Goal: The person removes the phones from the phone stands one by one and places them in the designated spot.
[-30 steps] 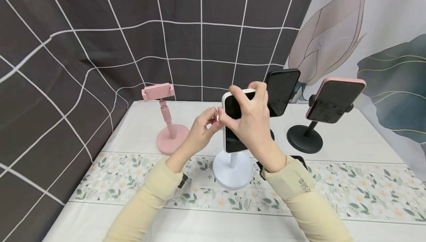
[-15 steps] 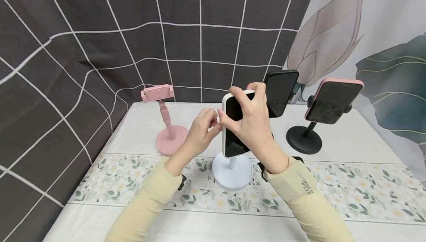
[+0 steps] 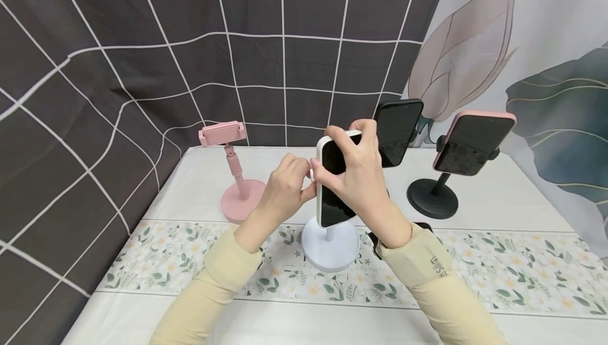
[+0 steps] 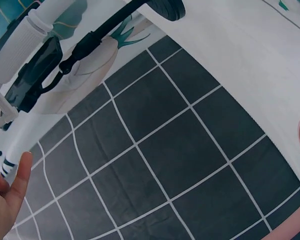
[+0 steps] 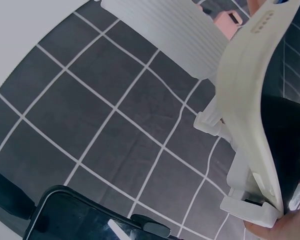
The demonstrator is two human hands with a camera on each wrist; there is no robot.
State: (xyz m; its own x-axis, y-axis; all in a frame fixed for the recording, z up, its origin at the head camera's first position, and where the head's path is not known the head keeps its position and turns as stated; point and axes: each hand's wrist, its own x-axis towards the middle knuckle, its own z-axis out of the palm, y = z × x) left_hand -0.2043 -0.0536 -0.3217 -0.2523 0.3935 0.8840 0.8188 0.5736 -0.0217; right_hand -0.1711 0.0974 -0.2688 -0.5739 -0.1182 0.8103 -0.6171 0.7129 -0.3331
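Mid-frame, the right hand (image 3: 358,173) grips the white-cased smartphone (image 3: 331,205); the left hand (image 3: 286,188), can't tell its grip. Looks light, stiff, likely fragile, best held by its edges!

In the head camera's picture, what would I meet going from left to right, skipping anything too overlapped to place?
Pink stand → left hand → white phone → black phone → pink phone.

The right hand (image 3: 357,173) grips a white-edged phone (image 3: 334,205) over a white stand (image 3: 330,250); the left hand (image 3: 286,185) curls at the phone's edge.
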